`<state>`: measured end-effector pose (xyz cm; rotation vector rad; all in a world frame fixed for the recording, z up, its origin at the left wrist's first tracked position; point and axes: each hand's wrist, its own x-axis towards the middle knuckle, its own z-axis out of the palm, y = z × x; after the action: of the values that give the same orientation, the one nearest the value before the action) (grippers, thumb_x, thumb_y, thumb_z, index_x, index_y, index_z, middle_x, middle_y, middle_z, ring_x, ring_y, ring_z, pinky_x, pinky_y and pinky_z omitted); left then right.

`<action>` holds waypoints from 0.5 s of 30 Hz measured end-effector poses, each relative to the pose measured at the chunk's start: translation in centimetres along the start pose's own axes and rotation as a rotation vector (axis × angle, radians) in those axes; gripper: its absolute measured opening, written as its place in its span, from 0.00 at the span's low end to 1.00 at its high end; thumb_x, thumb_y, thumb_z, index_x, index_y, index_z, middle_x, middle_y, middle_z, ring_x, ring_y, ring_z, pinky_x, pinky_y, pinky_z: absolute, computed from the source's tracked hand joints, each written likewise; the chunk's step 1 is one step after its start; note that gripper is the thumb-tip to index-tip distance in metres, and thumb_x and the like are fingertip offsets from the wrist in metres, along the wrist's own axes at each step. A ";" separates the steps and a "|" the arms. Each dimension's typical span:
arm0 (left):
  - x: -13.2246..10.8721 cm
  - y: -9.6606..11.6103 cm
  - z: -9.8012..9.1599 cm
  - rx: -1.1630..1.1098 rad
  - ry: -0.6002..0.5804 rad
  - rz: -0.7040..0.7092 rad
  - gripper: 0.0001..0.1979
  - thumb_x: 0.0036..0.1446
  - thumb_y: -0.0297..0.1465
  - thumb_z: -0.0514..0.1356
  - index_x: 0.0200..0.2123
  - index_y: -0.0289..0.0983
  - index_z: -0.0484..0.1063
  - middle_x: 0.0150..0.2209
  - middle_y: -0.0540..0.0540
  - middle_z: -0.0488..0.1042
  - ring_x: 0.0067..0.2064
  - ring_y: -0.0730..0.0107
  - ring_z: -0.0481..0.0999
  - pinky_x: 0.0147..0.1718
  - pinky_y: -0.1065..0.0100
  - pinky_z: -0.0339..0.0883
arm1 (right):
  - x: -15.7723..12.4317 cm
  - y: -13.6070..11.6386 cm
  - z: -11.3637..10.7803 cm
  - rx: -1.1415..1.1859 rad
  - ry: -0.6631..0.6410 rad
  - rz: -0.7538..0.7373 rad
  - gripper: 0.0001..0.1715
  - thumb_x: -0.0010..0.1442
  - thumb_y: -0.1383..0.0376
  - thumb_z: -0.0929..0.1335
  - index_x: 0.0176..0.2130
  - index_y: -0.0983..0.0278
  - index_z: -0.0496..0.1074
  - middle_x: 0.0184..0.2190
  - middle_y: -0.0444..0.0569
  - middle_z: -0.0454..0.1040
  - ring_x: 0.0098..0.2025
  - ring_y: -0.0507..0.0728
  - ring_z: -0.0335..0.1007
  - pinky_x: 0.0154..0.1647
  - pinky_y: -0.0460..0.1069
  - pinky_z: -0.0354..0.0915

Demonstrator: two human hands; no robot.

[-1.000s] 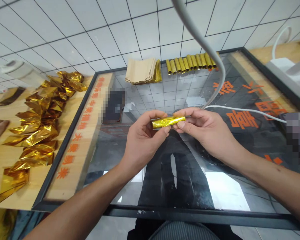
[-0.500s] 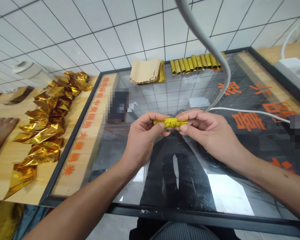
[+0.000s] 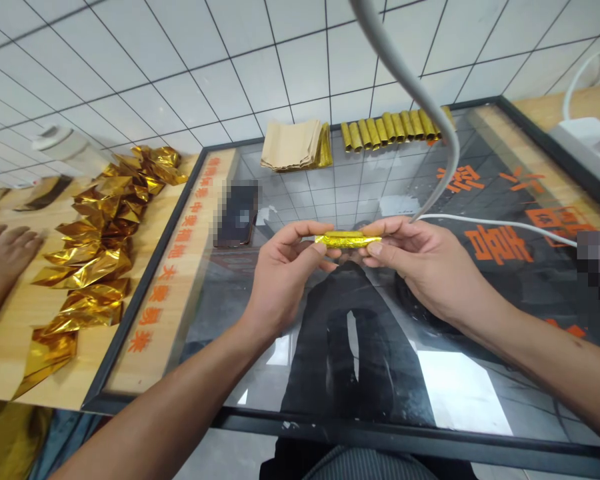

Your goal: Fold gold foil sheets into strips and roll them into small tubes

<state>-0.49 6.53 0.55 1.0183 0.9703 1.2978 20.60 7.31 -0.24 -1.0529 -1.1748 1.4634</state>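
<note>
A small roll of gold foil paper (image 3: 349, 240) lies level between my hands, above the glass tabletop (image 3: 260, 293). My left hand (image 3: 290, 267) pinches its left end between thumb and fingers. At the other end, my right hand (image 3: 415, 253) grips it the same way, thumb toward me. At the back edge stands a row of several finished-looking gold paper rolls (image 3: 387, 130). Beside them is a stack of brown-backed gold paper sheets (image 3: 291, 145).
Folded gold foil pieces (image 3: 90, 247) cover the wooden table on the left, near another person's hand (image 3: 10, 253). A phone (image 3: 237, 213) lies on the glass. A thick white cable (image 3: 410, 73) hangs in front, and a power strip (image 3: 590, 137) sits at right.
The roll has shifted slightly right and turned between my fingers, with more of its edge showing. The other person's hand at left has come further into view.
</note>
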 end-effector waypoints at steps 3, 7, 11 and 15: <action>-0.1 -0.1 0.1 0.049 -0.002 0.055 0.11 0.60 0.29 0.74 0.47 0.38 0.84 0.44 0.44 0.86 0.40 0.69 0.86 0.37 0.72 0.82 | 0.1 0.0 0.0 0.057 0.020 0.035 0.15 0.58 0.59 0.82 0.44 0.58 0.84 0.41 0.47 0.84 0.37 0.53 0.79 0.45 0.51 0.76; -0.1 0.0 0.1 0.052 0.003 0.058 0.11 0.59 0.30 0.75 0.46 0.37 0.84 0.45 0.43 0.86 0.40 0.68 0.86 0.36 0.71 0.82 | 0.1 -0.1 0.1 0.070 0.022 0.042 0.15 0.57 0.59 0.83 0.44 0.59 0.84 0.40 0.46 0.83 0.36 0.53 0.78 0.43 0.50 0.75; 0.1 0.1 0.0 -0.003 0.006 0.011 0.11 0.57 0.29 0.75 0.43 0.37 0.83 0.45 0.44 0.85 0.38 0.69 0.86 0.35 0.71 0.82 | 0.1 0.1 -0.1 0.034 0.004 0.002 0.13 0.60 0.59 0.82 0.44 0.59 0.84 0.40 0.46 0.83 0.37 0.53 0.78 0.43 0.50 0.76; 0.2 0.1 -0.1 -0.045 0.030 -0.047 0.11 0.55 0.29 0.75 0.41 0.37 0.82 0.44 0.45 0.85 0.37 0.70 0.85 0.34 0.71 0.81 | 0.0 0.2 -0.2 -0.047 -0.018 -0.025 0.14 0.62 0.58 0.81 0.46 0.58 0.83 0.39 0.47 0.84 0.38 0.55 0.79 0.45 0.52 0.77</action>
<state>-0.60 6.74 0.65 0.9387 0.9779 1.2934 20.72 7.29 -0.48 -1.0553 -1.2369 1.4344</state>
